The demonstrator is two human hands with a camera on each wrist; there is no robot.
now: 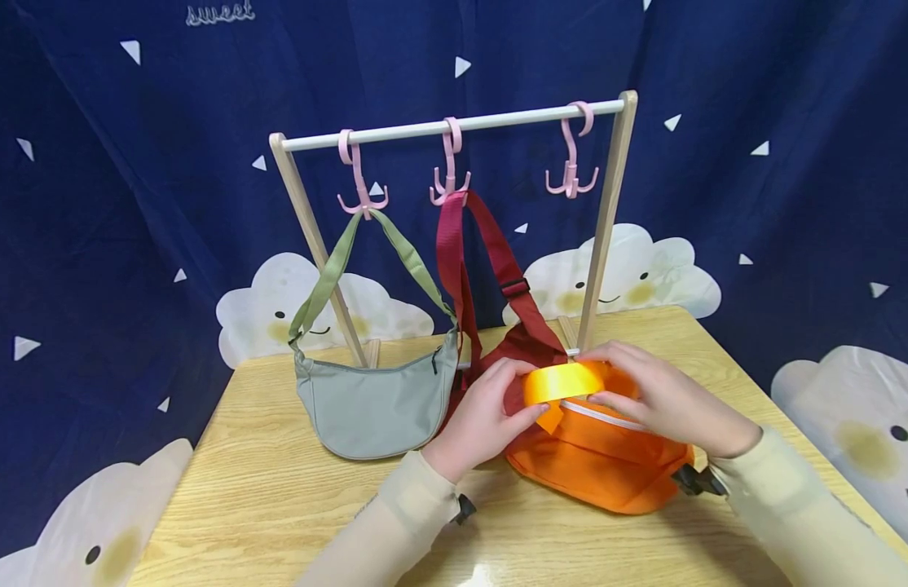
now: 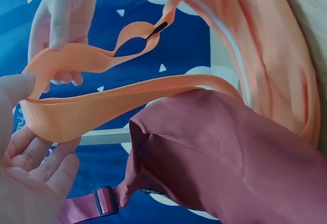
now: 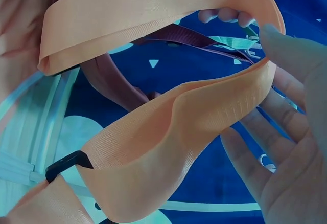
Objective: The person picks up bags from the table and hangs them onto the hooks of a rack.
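Note:
An orange bag (image 1: 593, 466) with a white zipper stands on the table, its wide orange strap (image 1: 564, 383) lifted in a loop above it. My left hand (image 1: 485, 416) pinches the strap's left side between thumb and fingers. On the other side my right hand (image 1: 663, 401) pinches the same strap. The left wrist view shows the strap (image 2: 76, 116) bent around the fingers of my left hand (image 2: 38, 170). In the right wrist view, a black buckle (image 3: 69, 163) sits on the strap near my right hand (image 3: 288, 152).
A rack with a white bar (image 1: 403, 130) carries several pink hooks. A grey bag (image 1: 376, 408) hangs by its green strap from the left hook (image 1: 364, 196). Behind my left hand a red bag (image 1: 531, 338) hangs from the middle hook (image 1: 450, 175). The right hook (image 1: 571, 175) is bare.

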